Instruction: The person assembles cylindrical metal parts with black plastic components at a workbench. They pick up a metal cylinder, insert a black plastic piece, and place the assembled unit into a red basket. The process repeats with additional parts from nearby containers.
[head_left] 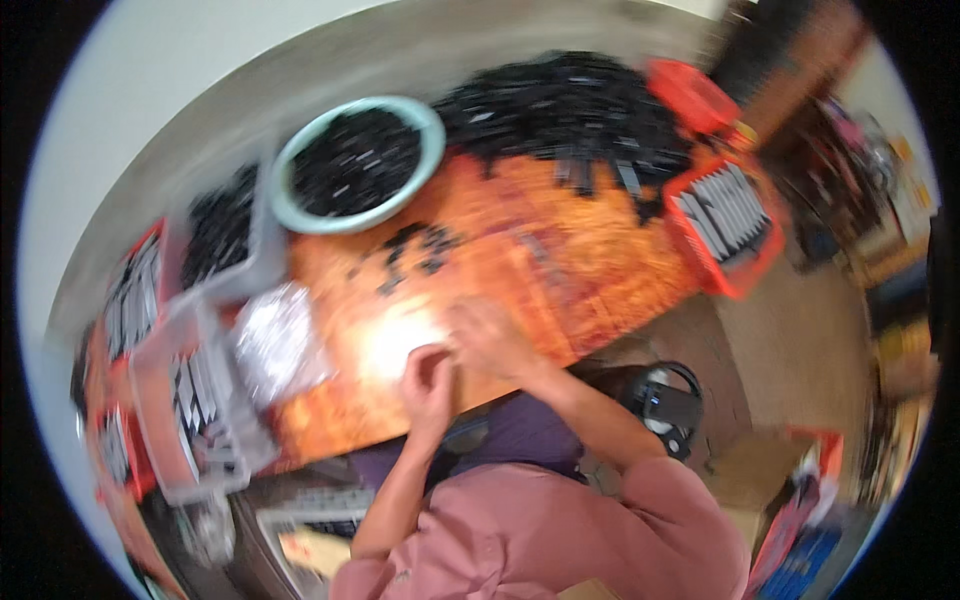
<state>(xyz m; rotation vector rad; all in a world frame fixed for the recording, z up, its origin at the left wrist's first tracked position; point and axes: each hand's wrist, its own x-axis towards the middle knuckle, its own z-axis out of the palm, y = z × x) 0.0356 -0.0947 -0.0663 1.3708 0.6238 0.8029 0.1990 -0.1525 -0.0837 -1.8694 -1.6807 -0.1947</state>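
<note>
My left hand (430, 385) is near the front edge of the orange patterned table (500, 260), its fingers curled round in a pinch. Whatever it may hold is too small or too blurred to make out. Close beside it, my right hand (485, 335) reaches in over the tabletop, smeared by motion, so its fingers do not show clearly. A bright patch of light lies on the wood next to both hands. Beyond them several small black pieces (430, 245) are scattered. Farther back stands a pale blue basin (433, 150) filled with similar black pieces.
A large heap of black pieces (570, 110) covers the table's back. At the right, a red basket (735, 285) holds grey-black strips. On the left are clear plastic bins (160, 440), a clear plastic bag (280, 345) and red baskets. A cardboard box (750, 465) stands on the floor.
</note>
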